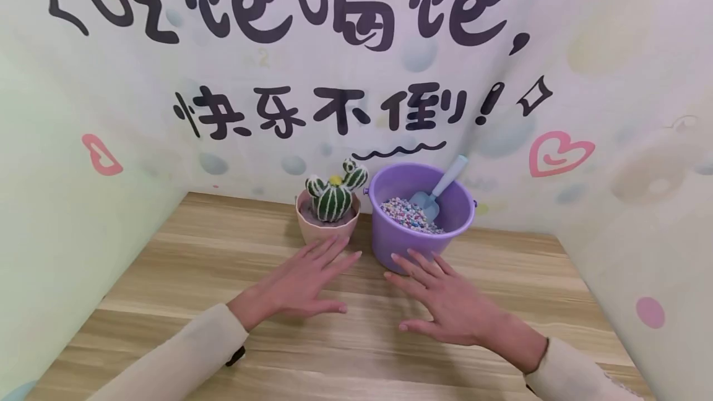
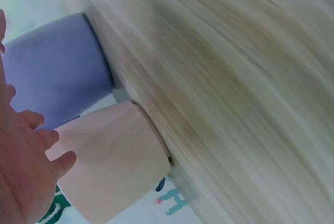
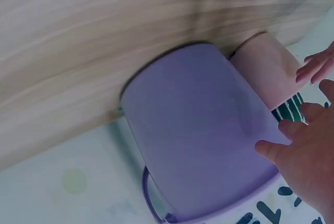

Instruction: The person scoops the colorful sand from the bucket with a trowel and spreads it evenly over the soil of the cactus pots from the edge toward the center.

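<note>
My left hand [image 1: 303, 280] is held over the table, palm down with fingers straight, its fingertips overlapping the front of a pink flower pot [image 1: 328, 232] in the head view. In that pot stands a knitted green cactus [image 1: 333, 203] with white stripes and a yellow top. Fingers spread, my right hand [image 1: 453, 302] reaches toward a purple bucket [image 1: 384, 243]. Small pastel beads [image 1: 409, 214] lie inside the bucket, and a light blue toy shovel [image 1: 450, 175] leans in them. Neither hand holds anything. The left wrist view shows the pot [image 2: 115, 156] beside the bucket [image 2: 57, 70].
Pot and bucket stand side by side at the back of the wood-grain table [image 1: 223, 252]. A printed cloth wall [image 1: 356, 67] with black lettering rises right behind them. Pale side walls [image 1: 640, 215] flank the table left and right.
</note>
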Action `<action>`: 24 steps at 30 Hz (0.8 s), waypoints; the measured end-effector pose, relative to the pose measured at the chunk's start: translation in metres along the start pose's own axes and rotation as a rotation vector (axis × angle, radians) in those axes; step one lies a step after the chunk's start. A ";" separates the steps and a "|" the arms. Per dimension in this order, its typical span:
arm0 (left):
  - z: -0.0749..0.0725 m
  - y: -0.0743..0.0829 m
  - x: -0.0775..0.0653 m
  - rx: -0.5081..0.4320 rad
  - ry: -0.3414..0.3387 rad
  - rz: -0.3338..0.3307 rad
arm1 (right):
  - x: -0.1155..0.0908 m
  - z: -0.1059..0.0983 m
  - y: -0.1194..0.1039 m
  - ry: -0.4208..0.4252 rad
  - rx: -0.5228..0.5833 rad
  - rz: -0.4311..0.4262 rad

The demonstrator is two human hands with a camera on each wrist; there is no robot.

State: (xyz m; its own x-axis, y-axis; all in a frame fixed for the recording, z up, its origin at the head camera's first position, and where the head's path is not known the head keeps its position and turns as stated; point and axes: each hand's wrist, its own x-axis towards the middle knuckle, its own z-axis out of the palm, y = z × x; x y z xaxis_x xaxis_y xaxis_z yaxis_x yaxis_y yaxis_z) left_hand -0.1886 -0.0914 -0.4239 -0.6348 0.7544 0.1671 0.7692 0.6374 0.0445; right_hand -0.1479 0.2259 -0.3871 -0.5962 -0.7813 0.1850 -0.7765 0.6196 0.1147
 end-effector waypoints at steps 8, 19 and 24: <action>-0.001 0.008 0.015 -0.169 0.057 -0.084 | 0.005 -0.023 0.005 -0.022 -0.013 -0.046; 0.006 0.014 0.035 -0.456 0.137 -0.132 | 0.013 -0.041 0.014 -0.077 0.053 -0.062; 0.010 0.016 0.045 -0.590 0.132 -0.226 | 0.019 -0.054 0.020 -0.112 0.167 -0.015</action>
State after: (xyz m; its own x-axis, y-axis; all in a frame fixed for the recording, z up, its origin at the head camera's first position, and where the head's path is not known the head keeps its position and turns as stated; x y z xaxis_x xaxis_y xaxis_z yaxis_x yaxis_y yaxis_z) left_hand -0.2051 -0.0457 -0.4260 -0.8003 0.5622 0.2084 0.5524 0.5562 0.6209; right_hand -0.1639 0.2276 -0.3288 -0.5961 -0.7995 0.0737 -0.8029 0.5941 -0.0486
